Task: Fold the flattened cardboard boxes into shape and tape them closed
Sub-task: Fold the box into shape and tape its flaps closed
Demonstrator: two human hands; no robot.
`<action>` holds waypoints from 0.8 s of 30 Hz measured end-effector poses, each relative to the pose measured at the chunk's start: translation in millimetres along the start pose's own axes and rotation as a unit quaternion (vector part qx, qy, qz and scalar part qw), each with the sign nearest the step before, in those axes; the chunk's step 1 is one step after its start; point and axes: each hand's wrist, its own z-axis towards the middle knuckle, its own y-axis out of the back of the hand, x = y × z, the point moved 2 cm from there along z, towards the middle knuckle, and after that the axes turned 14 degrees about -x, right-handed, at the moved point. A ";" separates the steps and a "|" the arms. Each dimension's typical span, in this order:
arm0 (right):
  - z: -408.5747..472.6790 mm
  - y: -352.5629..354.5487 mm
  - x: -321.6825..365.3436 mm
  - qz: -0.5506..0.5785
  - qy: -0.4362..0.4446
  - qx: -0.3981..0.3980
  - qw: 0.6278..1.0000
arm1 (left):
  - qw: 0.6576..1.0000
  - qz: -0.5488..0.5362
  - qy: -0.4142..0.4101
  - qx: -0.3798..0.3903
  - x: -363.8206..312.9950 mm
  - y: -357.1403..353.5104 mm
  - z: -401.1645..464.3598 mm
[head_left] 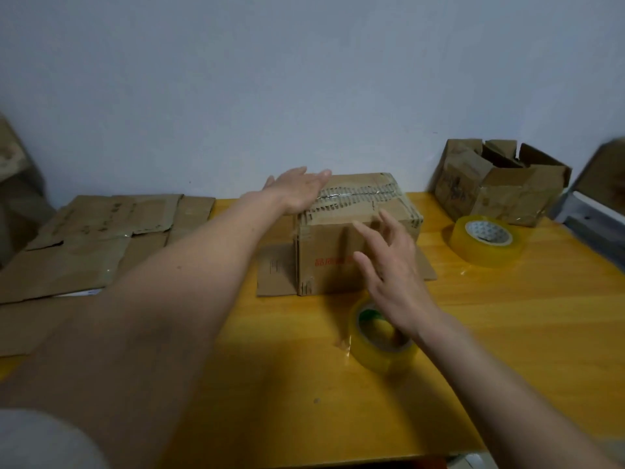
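A brown cardboard box [338, 265] stands folded into shape in the middle of the yellow table [507, 333], its top seam covered with clear tape and its bottom flaps spread flat on the table. My left hand [297, 191] lies flat on the box's top left edge with straight fingers. In front of the box's near face, my right hand [389, 265] hovers with spread fingers and holds nothing. A roll of yellowish clear tape [378, 340] lies on the table just under my right wrist. Flattened cardboard boxes [101, 242] lie stacked at the left.
A second, larger tape roll [487, 240] lies at the right. Behind it, an opened, crumpled cardboard box [500, 184] stands against the pale wall. More cardboard leans at the far left edge [13, 157]. A dark object shows at the right edge [602, 177].
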 end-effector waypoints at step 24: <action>52.3 -47.3 30.2 0.426 -0.257 0.116 0.860 | 0.932 -0.316 0.105 -0.143 53.1 23.7 -158.6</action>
